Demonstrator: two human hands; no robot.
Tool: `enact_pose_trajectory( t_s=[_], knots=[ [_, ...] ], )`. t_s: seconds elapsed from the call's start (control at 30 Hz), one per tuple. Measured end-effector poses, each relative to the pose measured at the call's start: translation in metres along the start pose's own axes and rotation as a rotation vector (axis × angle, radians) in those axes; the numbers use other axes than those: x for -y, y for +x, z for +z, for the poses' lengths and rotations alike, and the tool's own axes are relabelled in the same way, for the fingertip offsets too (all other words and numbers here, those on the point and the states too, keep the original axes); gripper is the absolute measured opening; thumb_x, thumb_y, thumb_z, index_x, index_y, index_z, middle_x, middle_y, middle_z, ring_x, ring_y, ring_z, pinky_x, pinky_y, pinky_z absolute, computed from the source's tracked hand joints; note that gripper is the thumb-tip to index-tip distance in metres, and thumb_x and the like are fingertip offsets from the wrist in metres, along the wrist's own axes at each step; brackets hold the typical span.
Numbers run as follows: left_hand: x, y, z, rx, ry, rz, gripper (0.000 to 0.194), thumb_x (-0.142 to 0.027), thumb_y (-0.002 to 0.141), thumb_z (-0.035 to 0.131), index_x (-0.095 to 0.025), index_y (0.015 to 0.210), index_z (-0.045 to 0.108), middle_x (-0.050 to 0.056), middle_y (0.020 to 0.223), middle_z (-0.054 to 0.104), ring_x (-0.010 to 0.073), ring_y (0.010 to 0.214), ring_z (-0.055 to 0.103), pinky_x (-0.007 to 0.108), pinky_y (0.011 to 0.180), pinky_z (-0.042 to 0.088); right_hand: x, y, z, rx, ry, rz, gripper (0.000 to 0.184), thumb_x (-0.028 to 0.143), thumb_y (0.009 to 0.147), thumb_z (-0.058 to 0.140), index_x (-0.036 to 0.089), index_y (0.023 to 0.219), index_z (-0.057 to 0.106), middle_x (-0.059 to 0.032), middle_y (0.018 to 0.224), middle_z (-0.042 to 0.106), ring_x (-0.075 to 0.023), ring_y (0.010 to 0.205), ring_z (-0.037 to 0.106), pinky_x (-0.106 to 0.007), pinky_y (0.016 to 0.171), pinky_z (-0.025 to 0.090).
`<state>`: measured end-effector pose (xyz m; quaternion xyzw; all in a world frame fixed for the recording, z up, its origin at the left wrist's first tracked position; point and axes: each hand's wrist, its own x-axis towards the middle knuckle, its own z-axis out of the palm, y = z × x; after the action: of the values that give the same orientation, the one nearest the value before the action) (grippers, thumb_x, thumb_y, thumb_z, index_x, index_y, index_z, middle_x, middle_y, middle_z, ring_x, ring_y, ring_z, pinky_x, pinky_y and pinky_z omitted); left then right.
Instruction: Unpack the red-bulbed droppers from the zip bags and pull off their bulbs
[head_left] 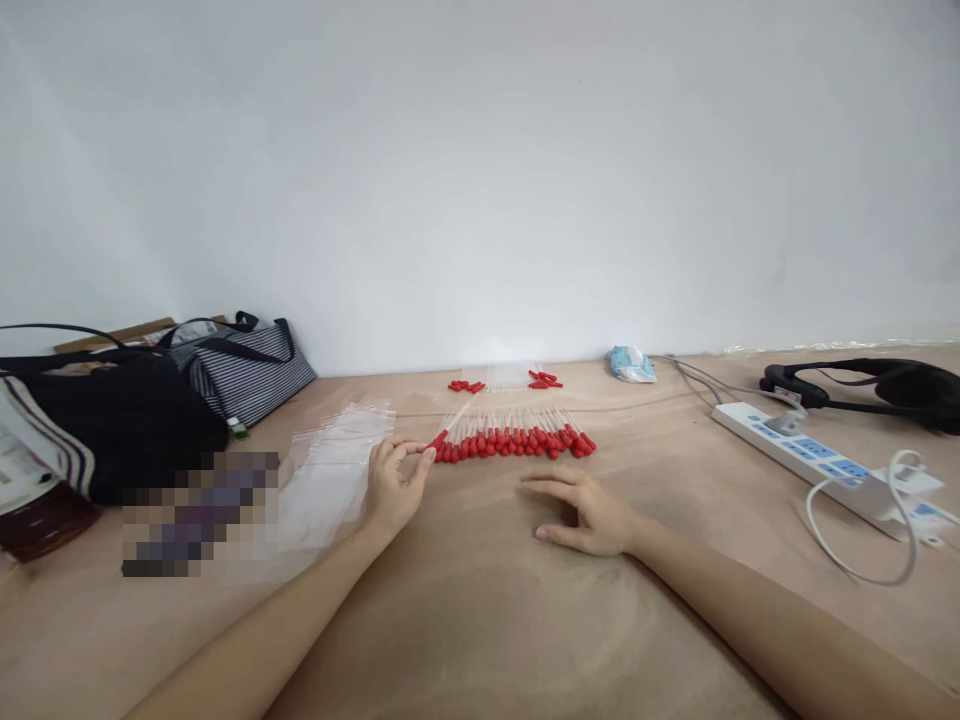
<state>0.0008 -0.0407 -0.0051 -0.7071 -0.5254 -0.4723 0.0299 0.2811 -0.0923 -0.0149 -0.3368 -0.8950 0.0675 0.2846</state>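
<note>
A row of several thin clear droppers with red bulbs [517, 440] lies on the wooden table [480, 600]. My left hand [394, 485] is curled, its thumb and forefinger pinching the red bulb of the leftmost dropper [439, 438]. My right hand [581, 510] rests flat on the table just in front of the row, fingers stretched out and holding nothing. Farther back lie loose red caps [544, 380] and clear tubes [506, 377]. A stack of clear zip bags [330, 470] lies just left of my left hand.
A black bag [112, 420] and a striped bag [240, 370] stand at the left. A white power strip [817, 460] with cables lies at the right, a black headset [877, 385] behind it. A blue-white packet [631, 364] lies near the wall.
</note>
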Motion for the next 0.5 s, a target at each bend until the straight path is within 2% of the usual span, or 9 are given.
enact_pose_trajectory(
  t_s=[0.1,0.17,0.27,0.37,0.5],
  knots=[
    [-0.009,-0.011,-0.01,0.207,-0.123,0.074,0.017,-0.033,0.078,0.05,-0.02,0.077,0.06,0.003,0.086,0.055,0.0177,0.086,0.052,0.033,0.082,0.041,-0.002,0.0,0.006,-0.266,-0.11,0.033,0.048,0.035,0.078,0.052,0.02,0.122,0.043,-0.0124,0.113,0.053,-0.0226,0.103,0.05,-0.039,0.086,0.042],
    [-0.017,-0.016,-0.012,0.351,-0.182,0.132,0.015,-0.032,0.078,0.051,-0.02,0.078,0.06,0.003,0.087,0.055,0.0172,0.087,0.053,0.033,0.082,0.041,-0.001,0.001,0.009,-0.342,-0.17,0.032,0.047,0.034,0.078,0.051,0.021,0.123,0.042,-0.0122,0.112,0.053,-0.0232,0.103,0.049,-0.041,0.086,0.041],
    [-0.028,-0.019,-0.011,0.487,-0.225,0.174,0.012,-0.03,0.077,0.053,-0.02,0.078,0.061,0.004,0.085,0.055,0.0167,0.084,0.053,0.032,0.079,0.042,0.005,0.006,0.012,-0.28,-0.199,0.0,0.047,0.04,0.077,0.053,0.022,0.12,0.046,-0.0116,0.112,0.053,-0.0243,0.104,0.048,-0.043,0.085,0.039],
    [-0.033,-0.02,-0.006,0.528,-0.242,0.181,0.012,-0.03,0.076,0.055,-0.02,0.078,0.062,0.003,0.085,0.056,0.0165,0.083,0.053,0.033,0.078,0.043,0.01,0.012,0.016,-0.2,-0.183,-0.002,0.037,0.041,0.078,0.052,0.024,0.11,0.054,-0.0091,0.106,0.057,-0.0224,0.098,0.05,-0.041,0.083,0.037],
    [-0.033,-0.021,-0.004,0.551,-0.26,0.19,0.011,-0.029,0.075,0.056,-0.02,0.079,0.062,0.004,0.086,0.057,0.0169,0.083,0.054,0.033,0.078,0.043,0.013,0.022,0.022,-0.149,-0.172,0.033,0.022,0.035,0.083,0.048,0.025,0.097,0.061,-0.0048,0.091,0.062,-0.0175,0.087,0.052,-0.035,0.079,0.035]
  ],
)
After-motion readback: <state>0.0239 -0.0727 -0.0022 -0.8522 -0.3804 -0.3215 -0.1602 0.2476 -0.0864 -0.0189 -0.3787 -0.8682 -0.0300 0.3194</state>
